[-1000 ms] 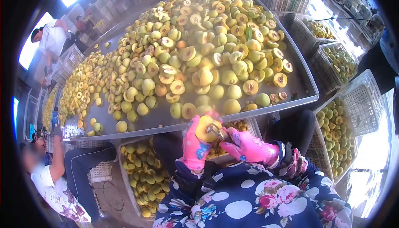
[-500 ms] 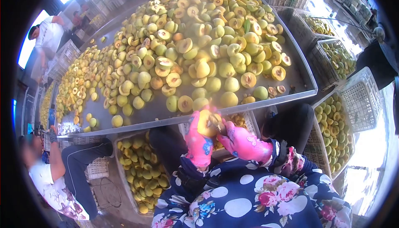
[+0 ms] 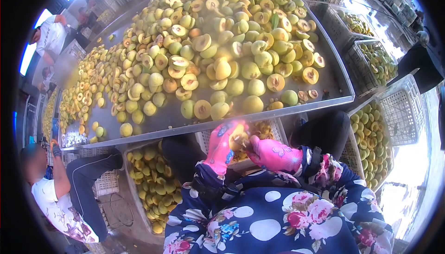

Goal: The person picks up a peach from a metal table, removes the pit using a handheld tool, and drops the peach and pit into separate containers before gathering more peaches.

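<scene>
My left hand (image 3: 219,145), in a pink patterned glove, grips a halved yellow peach (image 3: 239,137) just below the table's front edge. Its cut side is turned toward my right hand (image 3: 277,155), also gloved in pink. The fingers of that right hand are closed close against the fruit; what they hold is too small and hidden to make out. Beneath both hands sits a crate (image 3: 279,132) with cut fruit pieces in it. A large heap of halved green-yellow peaches (image 3: 204,50) lies on the metal table (image 3: 185,128) in front of me.
Crates of peach halves stand at my left (image 3: 155,187) and right (image 3: 366,147). An upright white crate (image 3: 402,110) is beside the right one, with more full crates (image 3: 376,62) beyond. A seated person (image 3: 69,194) works at the left; another person (image 3: 50,36) stands farther back.
My left hand has turned the peach half slightly and lowered it a little. My right hand stays close against it. The view has shifted slightly.
</scene>
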